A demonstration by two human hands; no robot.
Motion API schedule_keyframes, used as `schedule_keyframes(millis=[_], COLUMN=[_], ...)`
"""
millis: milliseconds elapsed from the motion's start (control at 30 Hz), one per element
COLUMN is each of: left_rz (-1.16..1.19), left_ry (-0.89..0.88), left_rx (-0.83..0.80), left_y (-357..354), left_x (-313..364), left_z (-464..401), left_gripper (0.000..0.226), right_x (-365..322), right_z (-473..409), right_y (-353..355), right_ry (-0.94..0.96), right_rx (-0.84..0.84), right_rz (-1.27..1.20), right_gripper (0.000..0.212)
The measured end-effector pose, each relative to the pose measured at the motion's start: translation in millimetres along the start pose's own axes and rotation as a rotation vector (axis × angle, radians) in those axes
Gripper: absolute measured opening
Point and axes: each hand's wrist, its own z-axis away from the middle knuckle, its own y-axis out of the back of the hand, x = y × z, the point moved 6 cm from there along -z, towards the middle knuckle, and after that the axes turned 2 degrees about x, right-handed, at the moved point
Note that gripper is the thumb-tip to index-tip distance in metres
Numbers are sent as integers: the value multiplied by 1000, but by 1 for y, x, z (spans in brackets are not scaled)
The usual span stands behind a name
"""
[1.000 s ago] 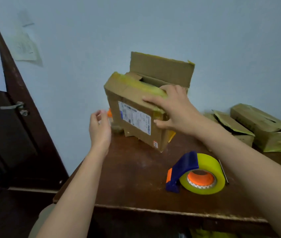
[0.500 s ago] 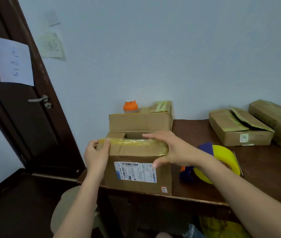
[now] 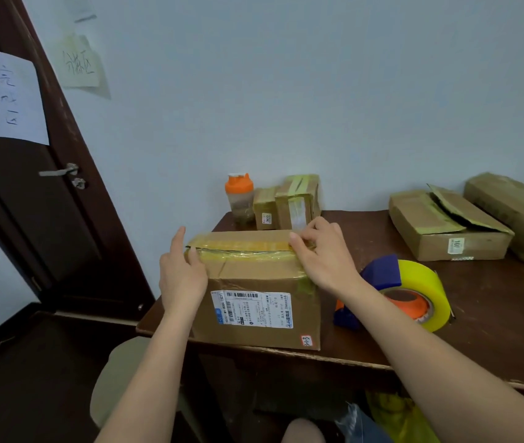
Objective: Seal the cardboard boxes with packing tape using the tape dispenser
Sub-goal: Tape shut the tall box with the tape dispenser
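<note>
The box [image 3: 254, 289] stands at the near left edge of the worktop [image 3: 494, 314], with its label side toward the person. Its top flaps are folded down and meet along a dark seam, and old yellowish tape lies along both sides of this seam. No fresh strip bridges the seam, so I judge that this box is closed but not yet sealed. The dispenser [image 3: 398, 292] lies on its side just to the right of the box, with a full yellow roll and a blue handle, and no hand touches it.

Behind the box, near the wall, stand two small boxes [image 3: 289, 203] with tape bands over them; they look finished, though I cannot see all their seams. Far to the right of the box lie two flat boxes [image 3: 446, 228], and the nearer one has a torn flap that stands up, so it seems to need tape as well. So most of the work is probably left.

The left hand [image 3: 182, 276] rests flat against the left top corner of the box, fingers straight and up, gripping nothing. The right hand [image 3: 321, 254] presses on the right end of the top, with bent fingertips on the flap near the seam; it holds the flap down and clamps on nothing
</note>
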Motion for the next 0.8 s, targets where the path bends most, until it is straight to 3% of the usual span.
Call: schedule_keyframes(millis=[167, 300, 400, 600, 800], left_rz=[-277, -331, -388, -652, -693], left_ry=[-198, -229, -255, -345, -314], left_rx=[-160, -122, -163, -556, -544], left_y=[-3, 0, -11, -38, -39], left_x=[8, 17, 25, 20, 23], left_z=[-4, -4, -2, -5, -2], left_gripper=[47, 40, 44, 56, 55], right_x=[-2, -4, 1, 13, 12], right_z=[-3, -4, -4, -9, -7], right_y=[-1, -4, -1, -11, -2], right_ry=[-104, -168, -182, -180, -178], right_rx=[-95, -167, -185, -378, -530], right_rz=[31, -1, 112, 221, 229], right_gripper=[22, 24, 44, 59, 66])
